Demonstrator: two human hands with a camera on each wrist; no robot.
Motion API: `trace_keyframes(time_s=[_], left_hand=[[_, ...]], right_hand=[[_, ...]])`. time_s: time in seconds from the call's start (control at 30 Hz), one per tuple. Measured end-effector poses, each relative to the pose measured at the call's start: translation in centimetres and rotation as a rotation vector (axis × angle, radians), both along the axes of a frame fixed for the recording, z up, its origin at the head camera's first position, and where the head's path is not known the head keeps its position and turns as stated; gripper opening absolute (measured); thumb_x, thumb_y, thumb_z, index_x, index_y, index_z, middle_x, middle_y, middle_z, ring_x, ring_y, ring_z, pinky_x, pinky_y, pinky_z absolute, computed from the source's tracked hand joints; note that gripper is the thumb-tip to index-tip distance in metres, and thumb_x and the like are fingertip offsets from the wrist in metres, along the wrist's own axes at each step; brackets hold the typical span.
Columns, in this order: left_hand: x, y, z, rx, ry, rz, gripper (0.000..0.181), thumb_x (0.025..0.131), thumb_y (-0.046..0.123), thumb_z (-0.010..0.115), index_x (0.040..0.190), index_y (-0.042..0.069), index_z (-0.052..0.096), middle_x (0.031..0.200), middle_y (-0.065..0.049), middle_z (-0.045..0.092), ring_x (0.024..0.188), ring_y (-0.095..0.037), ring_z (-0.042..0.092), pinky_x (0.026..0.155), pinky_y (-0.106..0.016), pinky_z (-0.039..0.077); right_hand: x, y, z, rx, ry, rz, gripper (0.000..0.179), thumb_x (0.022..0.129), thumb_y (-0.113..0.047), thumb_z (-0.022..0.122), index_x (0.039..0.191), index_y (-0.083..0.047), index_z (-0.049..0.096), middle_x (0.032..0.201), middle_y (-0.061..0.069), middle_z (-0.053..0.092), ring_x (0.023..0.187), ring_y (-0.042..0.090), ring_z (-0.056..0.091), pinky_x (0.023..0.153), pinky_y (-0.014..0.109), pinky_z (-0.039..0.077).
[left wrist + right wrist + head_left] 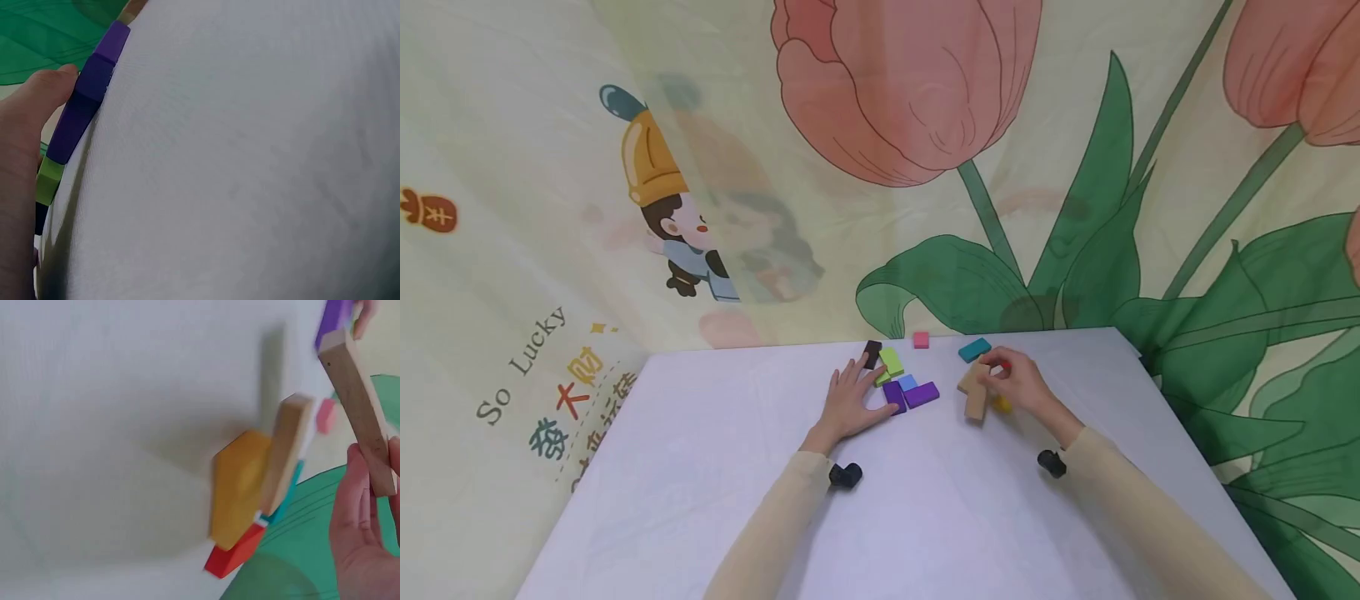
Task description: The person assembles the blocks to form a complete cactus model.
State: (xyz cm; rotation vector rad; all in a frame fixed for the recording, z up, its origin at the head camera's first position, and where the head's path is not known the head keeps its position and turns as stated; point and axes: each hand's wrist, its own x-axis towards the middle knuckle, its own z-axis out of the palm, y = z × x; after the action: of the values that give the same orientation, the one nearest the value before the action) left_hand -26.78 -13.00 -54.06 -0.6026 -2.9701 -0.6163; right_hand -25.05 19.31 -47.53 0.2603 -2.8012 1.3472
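Observation:
My right hand pinches one end of a plain wooden block, holding it above the table. Beneath it in the head view is a second wooden block, with a yellow block and a red block close by. My left hand is spread beside a cluster of blocks, thumb against a dark purple block. Its fingers reach toward a dark block and lime-green blocks. A brighter purple block and a light blue block lie in the same cluster.
A pink block lies near the far edge of the white table, and a teal block lies to its right. Behind the table hangs a flowered cloth. Small black devices are at both wrists.

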Motion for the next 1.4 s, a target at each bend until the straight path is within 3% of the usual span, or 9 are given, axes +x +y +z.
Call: trace_keyframes(time_s=[0.3, 0.57, 0.73, 0.93, 1.03, 1.27, 1.4], left_hand=[[0.0, 0.0, 0.1, 0.028, 0.007, -0.01, 0.08, 0.083, 0.065, 0.059, 0.15, 0.022, 0.044, 0.163, -0.014, 0.018, 0.147, -0.041, 0.016, 0.115, -0.063, 0.009], [0.1, 0.0, 0.1, 0.035, 0.011, -0.009, 0.08, 0.083, 0.064, 0.059, 0.15, 0.022, 0.044, 0.163, -0.014, 0.018, 0.147, -0.042, 0.016, 0.116, -0.062, 0.008], [0.0, 0.0, -0.1, 0.034, 0.014, -0.017, 0.081, 0.083, 0.066, 0.058, 0.15, 0.022, 0.044, 0.163, -0.014, 0.019, 0.147, -0.042, 0.017, 0.115, -0.063, 0.01], [0.0, 0.1, -0.1, 0.018, -0.001, -0.009, 0.081, 0.083, 0.066, 0.058, 0.151, 0.023, 0.042, 0.163, -0.012, 0.017, 0.148, -0.039, 0.015, 0.116, -0.061, 0.009], [0.1, 0.1, 0.0, 0.018, -0.009, -0.006, 0.081, 0.083, 0.065, 0.059, 0.151, 0.024, 0.042, 0.164, -0.012, 0.016, 0.148, -0.039, 0.014, 0.116, -0.061, 0.007], [0.1, 0.1, 0.0, 0.034, -0.004, -0.005, 0.081, 0.083, 0.064, 0.059, 0.151, 0.023, 0.042, 0.163, -0.012, 0.016, 0.149, -0.038, 0.013, 0.117, -0.061, 0.007], [0.1, 0.1, 0.0, 0.038, 0.002, -0.008, 0.08, 0.083, 0.064, 0.059, 0.15, 0.023, 0.043, 0.163, -0.012, 0.017, 0.148, -0.039, 0.014, 0.116, -0.061, 0.007]], right_hand=[[3.4, -1.0, 0.6, -0.24, -0.209, 0.098, 0.028, 0.087, -0.003, 0.073, 0.113, 0.005, 0.067, 0.111, 0.02, 0.06, 0.08, 0.024, 0.069, 0.071, 0.037, 0.06], [8.4, -3.0, -0.9, -0.243, -0.301, 0.156, 0.021, 0.086, -0.008, 0.076, 0.106, -0.002, 0.071, 0.102, 0.009, 0.064, 0.087, 0.021, 0.066, 0.07, 0.03, 0.059], [11.4, -4.0, -2.2, -0.272, -0.368, 0.25, 0.021, 0.084, -0.008, 0.078, 0.102, -0.002, 0.071, 0.098, 0.006, 0.063, 0.081, 0.019, 0.064, 0.066, 0.03, 0.059], [13.8, -4.7, -3.4, -0.335, -0.456, 0.304, 0.02, 0.082, -0.004, 0.078, 0.1, -0.001, 0.069, 0.094, 0.005, 0.062, 0.069, 0.017, 0.067, 0.062, 0.029, 0.058], [14.6, -4.8, -3.8, -0.319, -0.448, 0.322, 0.019, 0.081, -0.003, 0.079, 0.097, -0.001, 0.069, 0.091, 0.004, 0.062, 0.065, 0.016, 0.066, 0.059, 0.027, 0.058], [15.4, -5.0, -3.7, -0.144, -0.298, 0.351, 0.015, 0.078, -0.005, 0.081, 0.088, -0.008, 0.07, 0.082, -0.002, 0.061, 0.068, 0.009, 0.055, 0.059, 0.018, 0.048], [15.6, -5.0, -3.6, -0.123, -0.292, 0.333, 0.016, 0.077, -0.006, 0.082, 0.088, -0.009, 0.07, 0.08, -0.002, 0.059, 0.067, 0.009, 0.053, 0.057, 0.019, 0.046]])
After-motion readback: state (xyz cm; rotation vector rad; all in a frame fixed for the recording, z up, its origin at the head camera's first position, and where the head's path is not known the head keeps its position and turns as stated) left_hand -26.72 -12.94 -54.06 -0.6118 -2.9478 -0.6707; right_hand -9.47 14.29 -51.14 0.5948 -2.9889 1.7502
